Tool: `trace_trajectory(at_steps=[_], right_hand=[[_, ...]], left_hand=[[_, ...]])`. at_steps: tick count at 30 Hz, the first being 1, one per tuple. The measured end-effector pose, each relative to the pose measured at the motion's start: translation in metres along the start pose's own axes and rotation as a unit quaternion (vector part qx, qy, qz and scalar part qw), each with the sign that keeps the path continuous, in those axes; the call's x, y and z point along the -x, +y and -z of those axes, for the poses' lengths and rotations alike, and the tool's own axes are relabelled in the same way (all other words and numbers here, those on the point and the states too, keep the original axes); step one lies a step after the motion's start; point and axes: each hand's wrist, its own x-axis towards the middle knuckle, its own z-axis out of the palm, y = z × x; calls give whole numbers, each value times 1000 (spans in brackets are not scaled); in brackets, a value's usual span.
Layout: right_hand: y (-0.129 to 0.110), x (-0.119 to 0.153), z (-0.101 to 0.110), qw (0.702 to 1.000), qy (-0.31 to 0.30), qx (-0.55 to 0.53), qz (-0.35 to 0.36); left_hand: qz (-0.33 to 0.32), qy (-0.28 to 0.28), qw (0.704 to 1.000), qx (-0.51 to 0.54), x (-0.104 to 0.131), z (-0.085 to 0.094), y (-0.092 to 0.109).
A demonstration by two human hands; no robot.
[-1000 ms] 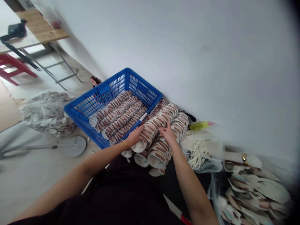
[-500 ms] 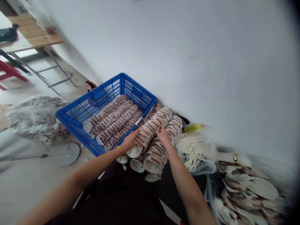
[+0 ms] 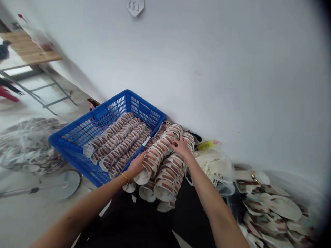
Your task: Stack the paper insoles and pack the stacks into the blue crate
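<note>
Several long nested stacks of brown-and-white paper cup sleeves (image 3: 165, 172) lie piled against the white wall, right of a blue plastic basket (image 3: 77, 137). My left hand (image 3: 136, 164), with a gold bracelet at the wrist, grips the near end of the top stack (image 3: 157, 151). My right hand (image 3: 181, 146) rests with fingers spread on the far part of that same stack. More wrapped stacks (image 3: 116, 143) lie side by side inside the basket.
A clear bag of flat sleeves (image 3: 28, 148) lies left of the basket, with a round metal stand base (image 3: 66, 184) in front. Loose white cords (image 3: 214, 165) and flat cut-outs (image 3: 274, 210) lie at the right. A wooden table (image 3: 28, 51) stands far left.
The view has shifted, so the basket and stacks sit lower and further left in frame. My right hand has slid farther along the top stack; my left hand stays at its near end.
</note>
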Motion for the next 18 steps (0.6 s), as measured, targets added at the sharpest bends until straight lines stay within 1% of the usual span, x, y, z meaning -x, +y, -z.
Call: trace_trajectory(at_steps=[2, 5, 9, 12, 14, 18], right_hand=[[6, -8, 1, 1000, -13, -3, 13], [9, -21, 0, 1000, -4, -8, 16], [12, -43, -4, 999, 25, -19, -19], [14, -58, -6, 998, 32, -27, -43], [15, -66, -6, 998, 25, -30, -52], [18, -75, -3, 998, -12, -37, -58]], left_hand=[[-7, 4, 1000, 14, -1, -2, -2], [-2, 10, 1000, 26, -3, -4, -5], [6, 25, 999, 41, -3, -7, -4], [14, 33, 999, 40, -1, -8, 0], [24, 28, 999, 35, -1, -8, 3], [36, 4, 999, 26, -1, -5, 8]])
